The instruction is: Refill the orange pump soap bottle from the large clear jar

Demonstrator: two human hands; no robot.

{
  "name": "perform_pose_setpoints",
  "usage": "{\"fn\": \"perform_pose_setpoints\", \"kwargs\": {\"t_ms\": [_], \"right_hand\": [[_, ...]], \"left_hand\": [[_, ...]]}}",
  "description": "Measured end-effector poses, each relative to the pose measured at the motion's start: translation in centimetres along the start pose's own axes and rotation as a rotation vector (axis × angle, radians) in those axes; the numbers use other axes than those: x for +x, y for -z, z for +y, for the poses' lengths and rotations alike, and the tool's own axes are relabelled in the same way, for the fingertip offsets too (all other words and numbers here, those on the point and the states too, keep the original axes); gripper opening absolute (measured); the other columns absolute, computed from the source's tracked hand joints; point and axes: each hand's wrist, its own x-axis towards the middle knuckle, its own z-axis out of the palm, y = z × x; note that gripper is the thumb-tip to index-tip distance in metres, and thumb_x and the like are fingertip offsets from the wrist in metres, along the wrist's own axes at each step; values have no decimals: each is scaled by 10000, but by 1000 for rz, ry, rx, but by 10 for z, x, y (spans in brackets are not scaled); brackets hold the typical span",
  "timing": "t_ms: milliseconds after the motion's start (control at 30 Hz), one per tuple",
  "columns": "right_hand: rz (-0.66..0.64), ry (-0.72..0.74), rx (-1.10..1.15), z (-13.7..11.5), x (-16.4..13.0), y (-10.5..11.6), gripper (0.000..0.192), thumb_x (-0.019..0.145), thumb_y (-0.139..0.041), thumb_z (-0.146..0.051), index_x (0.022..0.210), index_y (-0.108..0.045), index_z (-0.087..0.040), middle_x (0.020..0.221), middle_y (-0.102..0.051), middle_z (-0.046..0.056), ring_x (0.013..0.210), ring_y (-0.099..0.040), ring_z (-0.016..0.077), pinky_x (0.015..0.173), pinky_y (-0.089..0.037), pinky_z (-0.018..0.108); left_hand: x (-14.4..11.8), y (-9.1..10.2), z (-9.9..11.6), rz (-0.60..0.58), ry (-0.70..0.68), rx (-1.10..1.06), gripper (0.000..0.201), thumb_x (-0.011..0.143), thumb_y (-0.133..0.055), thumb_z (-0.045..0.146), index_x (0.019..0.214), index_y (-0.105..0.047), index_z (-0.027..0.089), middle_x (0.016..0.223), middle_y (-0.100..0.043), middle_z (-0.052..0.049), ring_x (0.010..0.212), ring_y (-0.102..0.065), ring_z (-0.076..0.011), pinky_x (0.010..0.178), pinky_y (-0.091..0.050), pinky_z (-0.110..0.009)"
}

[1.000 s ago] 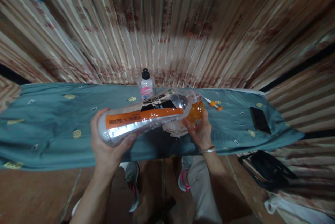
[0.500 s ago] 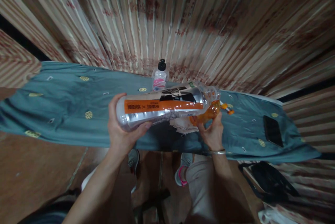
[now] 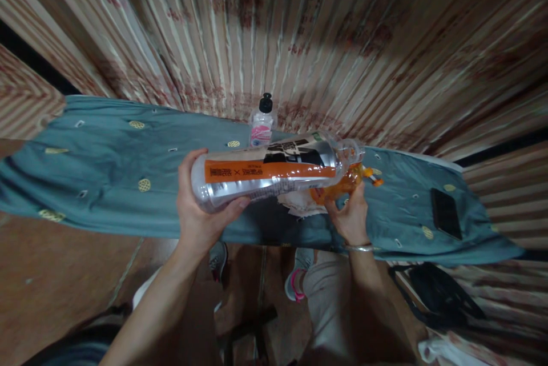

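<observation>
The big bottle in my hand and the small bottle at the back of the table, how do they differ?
The big bottle lies almost on its side, held in the left hand; the small bottle stands upright on the teal cloth, untouched. The big bottle has an orange and silver label; the small bottle has a pink one. The small bottle wears a black cap; the big bottle's mouth points at an orange container by the right hand. Both are clear plastic.

Both forearms are bare, without sleeves. A thin silver bracelet (image 3: pixel 358 248) circles the wrist just below the right hand (image 3: pixel 349 218). Below the bracelet, light grey trousers (image 3: pixel 327 303) and grey sneakers (image 3: pixel 295 283), apparently pink-trimmed.
</observation>
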Motion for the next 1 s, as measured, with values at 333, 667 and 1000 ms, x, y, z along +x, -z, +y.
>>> {"fn": "perform_pose_setpoints", "kwargs": {"t_ms": [333, 667, 1000], "right_hand": [[88, -67, -21, -3, -2, -10, 827, 739, -661, -699, 1318, -454, -146, 1117, -697, 183, 924, -711, 350, 764, -572, 484], [99, -86, 23, -5, -1, -14, 815, 753, -683, -628, 1364, -435, -150, 1183, -683, 180, 970, -709, 325, 785, -582, 452], [101, -41, 97, -2, -1, -17, 808, 757, -692, -582, 1380, -429, -139, 1246, -663, 195, 1060, -694, 338, 845, -584, 471]], "left_hand": [[0, 5, -7, -36, -43, 12, 836, 550, -855, 492, 1282, -538, 242, 1166, -609, -82, 1028, -620, -291, 965, -522, -484], [-1, 8, -12, -52, -53, 8, 844, 571, -859, 481, 1325, -540, 275, 1214, -593, -68, 1048, -603, -291, 961, -516, -482], [0, 10, -22, -50, -10, -43, 898, 525, -881, 456, 1342, -547, 295, 1169, -616, -56, 974, -614, -271, 847, -548, -426]]}}
